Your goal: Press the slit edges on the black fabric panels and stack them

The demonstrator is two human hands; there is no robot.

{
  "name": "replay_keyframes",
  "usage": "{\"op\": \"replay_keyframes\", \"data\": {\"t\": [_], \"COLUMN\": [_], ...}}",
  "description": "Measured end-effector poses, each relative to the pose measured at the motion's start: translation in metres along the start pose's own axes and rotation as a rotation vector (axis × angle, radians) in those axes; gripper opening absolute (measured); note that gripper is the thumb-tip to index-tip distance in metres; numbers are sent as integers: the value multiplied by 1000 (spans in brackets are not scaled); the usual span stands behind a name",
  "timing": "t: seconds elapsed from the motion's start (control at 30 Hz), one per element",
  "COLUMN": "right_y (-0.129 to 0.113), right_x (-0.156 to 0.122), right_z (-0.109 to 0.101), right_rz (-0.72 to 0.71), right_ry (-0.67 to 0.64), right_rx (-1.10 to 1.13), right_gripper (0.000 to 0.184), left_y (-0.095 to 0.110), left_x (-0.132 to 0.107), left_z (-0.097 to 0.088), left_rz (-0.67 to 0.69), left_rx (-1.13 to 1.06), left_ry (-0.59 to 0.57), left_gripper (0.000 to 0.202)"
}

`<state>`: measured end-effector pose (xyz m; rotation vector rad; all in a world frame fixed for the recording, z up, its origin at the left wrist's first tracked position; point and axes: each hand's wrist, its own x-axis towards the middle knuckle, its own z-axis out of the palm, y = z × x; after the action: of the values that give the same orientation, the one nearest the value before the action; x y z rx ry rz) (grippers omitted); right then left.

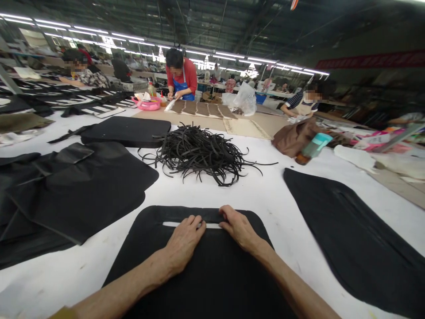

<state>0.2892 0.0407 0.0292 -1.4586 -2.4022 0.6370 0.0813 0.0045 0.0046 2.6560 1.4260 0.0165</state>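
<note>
A black, leather-like panel (212, 270) with rounded far corners lies flat in front of me. Near its far edge runs a long narrow slot, with a white strip (170, 224) showing in it. My left hand (186, 239) rests over the middle of the slot, its fingertips closed on the slot's edge. To the right, my right hand (239, 227) is at the slot's right end, thumb and curled fingers pinching the black material between slot and far edge. The undersides of the fingertips are hidden.
Beyond the panel is a pile of thin black strips (202, 153). Black sheets (76, 186) lie left, beside a thick black stack (128, 129). Another slotted black panel (352, 230) lies right, near a teal-lidded bottle (314, 148). A person in red (191, 77) works across the table.
</note>
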Motion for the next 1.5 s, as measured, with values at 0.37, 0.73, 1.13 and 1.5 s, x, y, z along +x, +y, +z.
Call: {"op": "replay_keyframes", "data": {"t": [0.37, 0.73, 1.13, 1.5], "right_y": [26, 23, 24, 16], "right_x": [-16, 8, 20, 23], "right_z": [-4, -22, -35, -43], "right_rz": [37, 213, 396, 454], "right_ry": [12, -168, -290, -301], "right_rx": [-124, -181, -180, -177], "right_gripper": [10, 10, 12, 14], "left_y": [3, 10, 25, 43], "left_x": [1, 6, 19, 32], "left_z": [9, 12, -9, -14], "left_rz": [17, 77, 51, 116], "left_rx": [100, 220, 203, 234], "left_ry": [68, 62, -83, -119], "left_gripper": [56, 55, 70, 49]}}
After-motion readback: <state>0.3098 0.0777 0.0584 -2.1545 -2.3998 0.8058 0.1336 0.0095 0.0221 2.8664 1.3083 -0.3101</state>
